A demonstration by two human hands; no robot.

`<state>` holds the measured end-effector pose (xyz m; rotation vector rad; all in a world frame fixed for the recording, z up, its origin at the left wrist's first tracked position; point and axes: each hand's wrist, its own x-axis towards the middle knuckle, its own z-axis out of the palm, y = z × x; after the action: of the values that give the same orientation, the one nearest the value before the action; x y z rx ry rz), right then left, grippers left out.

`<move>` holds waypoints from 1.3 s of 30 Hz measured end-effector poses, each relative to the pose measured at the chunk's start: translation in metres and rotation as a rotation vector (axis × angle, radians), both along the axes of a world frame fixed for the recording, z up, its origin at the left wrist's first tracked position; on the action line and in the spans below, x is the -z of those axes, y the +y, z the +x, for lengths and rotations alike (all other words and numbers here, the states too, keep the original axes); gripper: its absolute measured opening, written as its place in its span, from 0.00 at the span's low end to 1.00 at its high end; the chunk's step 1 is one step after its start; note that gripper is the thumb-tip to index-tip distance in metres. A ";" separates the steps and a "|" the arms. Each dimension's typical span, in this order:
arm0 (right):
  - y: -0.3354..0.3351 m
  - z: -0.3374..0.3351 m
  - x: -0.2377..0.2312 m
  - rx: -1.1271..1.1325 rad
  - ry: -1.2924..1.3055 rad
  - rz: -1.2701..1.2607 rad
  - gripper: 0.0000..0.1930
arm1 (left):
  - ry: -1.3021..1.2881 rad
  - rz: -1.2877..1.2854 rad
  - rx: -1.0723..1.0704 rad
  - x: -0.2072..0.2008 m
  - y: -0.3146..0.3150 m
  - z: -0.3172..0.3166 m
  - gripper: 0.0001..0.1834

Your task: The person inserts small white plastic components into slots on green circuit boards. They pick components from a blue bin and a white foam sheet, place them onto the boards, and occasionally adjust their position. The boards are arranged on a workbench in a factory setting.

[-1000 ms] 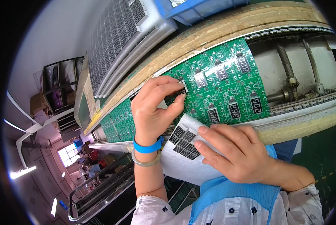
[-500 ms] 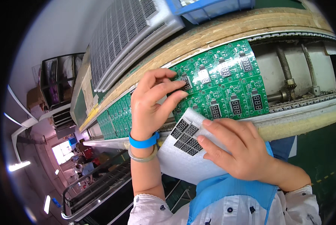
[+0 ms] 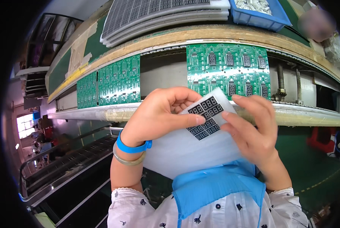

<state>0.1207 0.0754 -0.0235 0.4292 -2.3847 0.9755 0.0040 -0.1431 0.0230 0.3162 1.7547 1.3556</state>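
A white foam sheet, tilted over my lap, carries a block of black digit displays near its far corner. My left hand is closed on the sheet's far left edge, its thumb lying over the displays and its other fingers curled at the edge, partly hidden. At the right edge, my right hand grips the sheet with fingertips beside the displays. Just beyond lies a green circuit board panel with several digit displays standing on it. Its leftmost positions carry no display in the upper row.
More green board panels lie to the left on the conveyor rail. Stacked foam trays of displays and a blue bin of small white parts stand behind. A threaded rod crosses at right.
My left hand has come back from the board panel to the foam sheet. A digit display it was touching now stands on the board. The whole view has turned.
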 end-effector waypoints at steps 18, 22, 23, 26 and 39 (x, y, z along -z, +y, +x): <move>-0.034 0.013 -0.030 0.026 -0.124 -0.077 0.16 | -0.123 0.164 -0.038 -0.003 -0.026 0.040 0.17; -0.033 0.013 -0.028 -0.041 -0.236 -0.227 0.16 | -0.057 0.096 -0.018 -0.004 -0.032 0.043 0.17; -0.031 0.015 -0.028 -0.056 -0.317 -0.314 0.16 | -0.044 0.079 -0.023 -0.003 -0.034 0.043 0.17; -0.023 0.016 -0.024 -0.106 -0.554 -0.946 0.16 | -0.026 0.062 -0.051 -0.001 -0.040 0.039 0.16; 0.002 -0.054 -0.007 -0.055 -0.107 0.358 0.12 | 0.886 0.253 0.282 0.038 -0.045 0.018 0.15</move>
<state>0.0664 0.0777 -0.0164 0.5878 -2.6653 0.6040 0.0222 -0.1880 -0.0154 1.4217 2.0961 1.3120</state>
